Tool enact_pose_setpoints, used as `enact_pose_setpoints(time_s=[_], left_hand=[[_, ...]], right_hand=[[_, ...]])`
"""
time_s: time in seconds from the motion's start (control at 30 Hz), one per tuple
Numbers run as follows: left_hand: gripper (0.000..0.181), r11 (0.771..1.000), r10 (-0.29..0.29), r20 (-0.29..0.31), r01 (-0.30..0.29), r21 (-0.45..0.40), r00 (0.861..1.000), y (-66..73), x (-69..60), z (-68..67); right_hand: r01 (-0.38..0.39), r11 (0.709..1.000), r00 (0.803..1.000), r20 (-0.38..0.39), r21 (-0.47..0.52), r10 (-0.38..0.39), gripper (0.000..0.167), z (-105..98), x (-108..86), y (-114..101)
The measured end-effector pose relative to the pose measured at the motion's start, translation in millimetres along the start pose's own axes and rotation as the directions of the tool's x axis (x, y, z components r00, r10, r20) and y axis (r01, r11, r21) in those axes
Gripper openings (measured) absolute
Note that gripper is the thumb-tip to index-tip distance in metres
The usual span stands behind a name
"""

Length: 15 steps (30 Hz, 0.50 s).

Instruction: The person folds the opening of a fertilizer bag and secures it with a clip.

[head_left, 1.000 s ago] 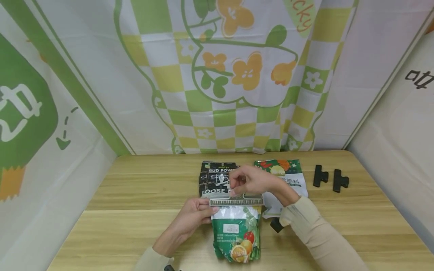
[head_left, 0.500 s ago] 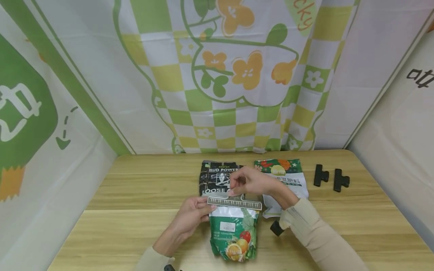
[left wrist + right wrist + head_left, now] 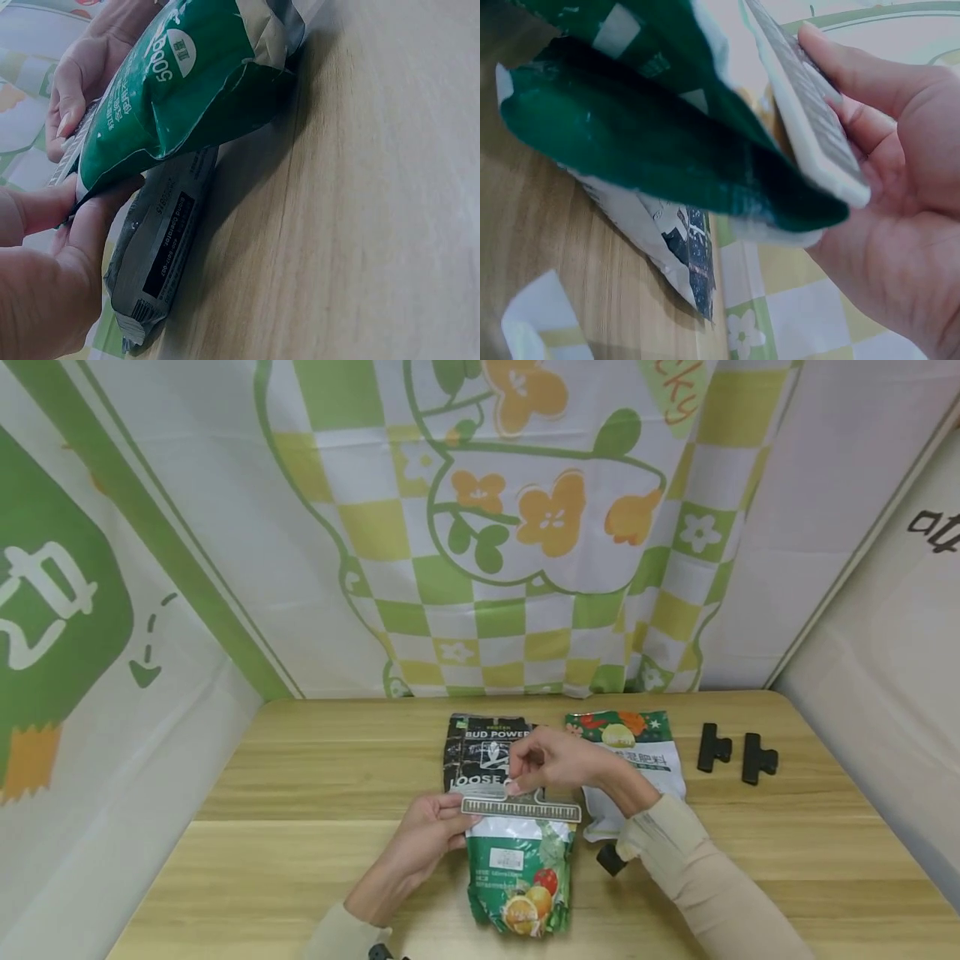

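A green and white bag (image 3: pixel 510 881) printed with fruit is held upright above the table in front of me. Across its top lies a wide clear bag clip (image 3: pixel 521 810) with a dark, comb-like stripe. My left hand (image 3: pixel 423 835) pinches the bag's upper left corner at the clip's end, thumb in front. The right hand (image 3: pixel 558 760) pinches the clip's handle from above with thumb and curled fingers. In the left wrist view the green bag (image 3: pixel 180 97) bulges above the tabletop. In the right wrist view the clip (image 3: pixel 810 112) runs along the bag's edge, by the right hand (image 3: pixel 915 150).
Behind the hands lies a black bag (image 3: pixel 480 752), partly covered. Right of it is a white and green bag (image 3: pixel 645 768), partly behind the right forearm. Two black clips (image 3: pixel 712 748) lie farther right on the wooden table (image 3: pixel 300 777). A patterned curtain (image 3: pixel 525 635) hangs behind.
The green bag and the clip have shifted slightly left, and the clip has tilted a little, its right end lower. Both hands keep their grip.
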State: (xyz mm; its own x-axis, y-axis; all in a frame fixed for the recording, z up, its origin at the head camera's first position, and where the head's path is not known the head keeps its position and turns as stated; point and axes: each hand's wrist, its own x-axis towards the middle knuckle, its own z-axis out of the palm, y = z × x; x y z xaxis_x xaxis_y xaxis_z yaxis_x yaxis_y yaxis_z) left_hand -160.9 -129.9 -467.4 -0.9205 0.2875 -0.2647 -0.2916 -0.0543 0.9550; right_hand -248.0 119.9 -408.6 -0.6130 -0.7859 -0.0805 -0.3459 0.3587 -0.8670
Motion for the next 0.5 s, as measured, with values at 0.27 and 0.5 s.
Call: enact_pose_setpoints(time_s=[0.27, 0.5], left_hand=[[0.041, 1.000, -0.012, -0.008, 0.012, 0.004, 1.000, 1.0, 1.0, -0.4], [0.048, 1.000, 0.004, 0.054, -0.005, 0.011, 0.999, 1.2, 2.4, -4.7]], right_hand=[[-0.079, 0.997, 0.996, -0.036, 0.003, 0.079, 0.008, 1.2, -2.0, 3.6], [-0.073, 0.997, 0.996, -0.052, -0.014, 0.072, 0.007, 2.0, -3.8, 4.1]])
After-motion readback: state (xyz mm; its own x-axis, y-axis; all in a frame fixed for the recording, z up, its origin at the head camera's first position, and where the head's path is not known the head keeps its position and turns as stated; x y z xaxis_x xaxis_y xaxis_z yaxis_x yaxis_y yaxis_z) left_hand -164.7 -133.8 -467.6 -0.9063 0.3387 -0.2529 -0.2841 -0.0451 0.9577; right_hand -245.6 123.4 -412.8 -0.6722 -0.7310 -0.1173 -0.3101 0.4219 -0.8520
